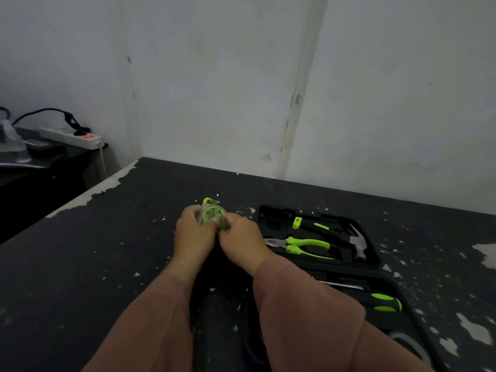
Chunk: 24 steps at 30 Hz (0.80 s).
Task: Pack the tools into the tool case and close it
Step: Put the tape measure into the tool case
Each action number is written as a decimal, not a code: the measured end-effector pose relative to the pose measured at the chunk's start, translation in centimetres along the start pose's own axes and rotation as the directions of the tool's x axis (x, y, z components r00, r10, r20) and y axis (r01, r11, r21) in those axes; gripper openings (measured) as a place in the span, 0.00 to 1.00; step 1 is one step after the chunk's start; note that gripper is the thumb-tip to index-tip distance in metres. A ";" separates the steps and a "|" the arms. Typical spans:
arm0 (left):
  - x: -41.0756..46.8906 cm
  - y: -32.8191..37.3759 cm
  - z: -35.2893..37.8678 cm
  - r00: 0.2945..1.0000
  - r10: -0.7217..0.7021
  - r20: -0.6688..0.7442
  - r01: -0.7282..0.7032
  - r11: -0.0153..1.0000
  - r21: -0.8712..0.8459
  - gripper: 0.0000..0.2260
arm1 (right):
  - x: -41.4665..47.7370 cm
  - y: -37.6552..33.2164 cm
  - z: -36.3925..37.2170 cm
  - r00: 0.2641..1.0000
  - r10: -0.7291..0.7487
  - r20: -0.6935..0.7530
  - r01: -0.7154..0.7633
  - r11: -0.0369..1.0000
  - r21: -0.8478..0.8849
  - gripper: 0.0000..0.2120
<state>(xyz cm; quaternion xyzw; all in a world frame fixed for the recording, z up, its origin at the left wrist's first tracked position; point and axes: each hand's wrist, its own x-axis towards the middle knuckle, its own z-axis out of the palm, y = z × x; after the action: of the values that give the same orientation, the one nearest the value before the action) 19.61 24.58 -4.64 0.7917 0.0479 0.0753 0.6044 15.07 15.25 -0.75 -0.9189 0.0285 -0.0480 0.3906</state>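
Note:
A green and grey tape measure point(212, 213) with a green wrist loop is held over the dark table, left of the case. My left hand point(192, 237) and my right hand point(241, 241) both grip it, fingers wrapped around its sides. The black tool case point(373, 260) lies open to the right. In its far half sit a hammer point(354, 240) with a green-tipped handle and green-handled pliers point(306, 245). In its near half lies a screwdriver point(381, 302) with a green and black handle, partly hidden by my right sleeve.
The table point(107, 264) is dark with chipped paint flecks, set against a white wall corner. A lower black surface at far left carries a white power strip point(72, 136) with a red light and a cable.

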 end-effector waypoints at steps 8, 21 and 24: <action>-0.7 1.0 -0.4 0.992 -0.007 0.125 0.065 0.881 -0.469 0.18 | -0.2 -1.4 -3.1 0.998 -0.061 -0.002 0.060 0.978 -0.201 0.15; -4.9 3.7 -0.2 0.828 0.324 0.459 -0.046 0.853 -0.519 0.25 | -3.1 0.3 -10.0 0.945 -0.309 0.107 0.327 0.879 -0.348 0.33; -5.7 4.0 0.0 0.795 0.344 0.500 -0.050 0.858 -0.511 0.28 | -3.8 1.1 -11.0 0.947 -0.286 0.149 0.318 0.906 -0.280 0.29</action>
<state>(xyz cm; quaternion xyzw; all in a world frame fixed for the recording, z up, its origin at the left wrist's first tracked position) 13.89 22.62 -1.17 0.6053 -0.2420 -0.0933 0.7526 10.02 7.00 5.78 -0.9619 -0.1276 -0.0546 0.2354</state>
